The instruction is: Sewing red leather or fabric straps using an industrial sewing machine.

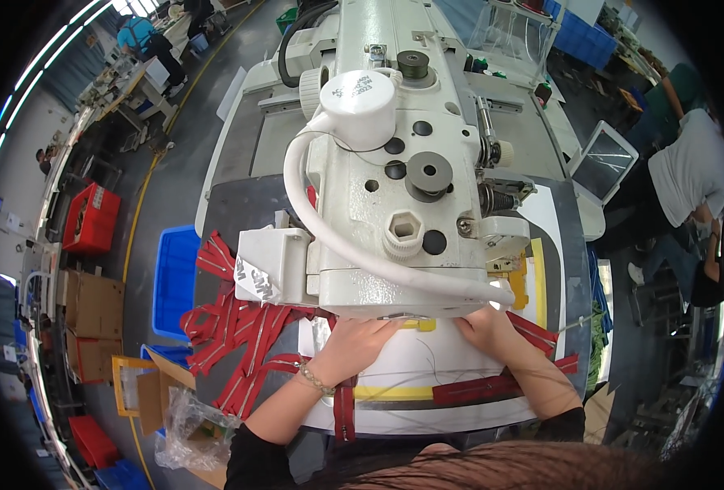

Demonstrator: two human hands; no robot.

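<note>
A white industrial sewing machine (pixel 390 237) fills the middle of the view. My left hand (pixel 362 339) reaches under the front of its head from the lower left, fingertips hidden. My right hand (pixel 480 331) reaches under from the lower right, its fingertips also out of sight; I cannot tell what either holds. Between them lies a white template sheet (pixel 399 367) with yellow strips (pixel 390 392). Red zippers (pixel 239 359) are heaped left of the machine; another red zipper (pixel 472 390) lies across the sheet's lower right, and one hangs vertically below my left wrist.
A blue bin (pixel 174 278), red crate (pixel 91 216), cardboard boxes (pixel 91 302) and plastic bag (pixel 186 441) are at the left. A screen (pixel 603 163) stands at the right. A person in a white top (pixel 688 163) works beside me; others work in the upper left.
</note>
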